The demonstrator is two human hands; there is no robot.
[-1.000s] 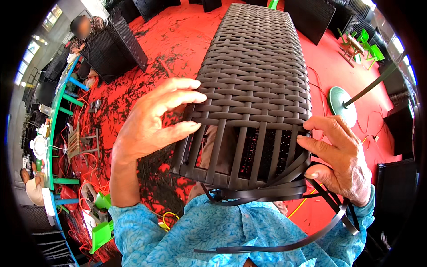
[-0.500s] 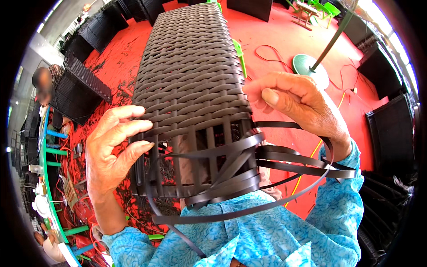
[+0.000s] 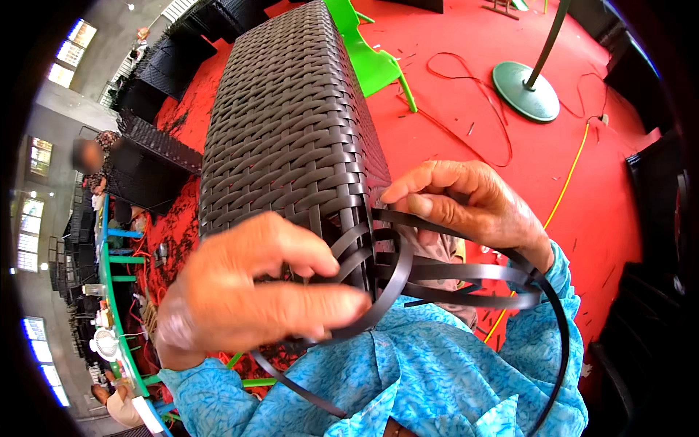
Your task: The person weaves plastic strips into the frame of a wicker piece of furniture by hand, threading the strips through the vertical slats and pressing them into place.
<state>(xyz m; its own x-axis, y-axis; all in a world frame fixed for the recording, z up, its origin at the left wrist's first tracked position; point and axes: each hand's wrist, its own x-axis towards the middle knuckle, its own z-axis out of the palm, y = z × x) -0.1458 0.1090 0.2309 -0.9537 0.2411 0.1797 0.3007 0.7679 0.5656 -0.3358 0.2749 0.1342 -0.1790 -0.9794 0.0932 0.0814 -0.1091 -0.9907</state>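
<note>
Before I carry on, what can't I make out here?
All in head view:
Near left corner of the woven piece: hidden behind the left hand.
Whether that hand pinches a black strip: too blurred.
End of the strip over the right sleeve: cut off by the lower edge.
Top of the green chair: cut by the top edge.

Head-worn fisheye view, steeply downward, close above left hand (image 3: 233, 291) and right hand (image 3: 480, 207)
</note>
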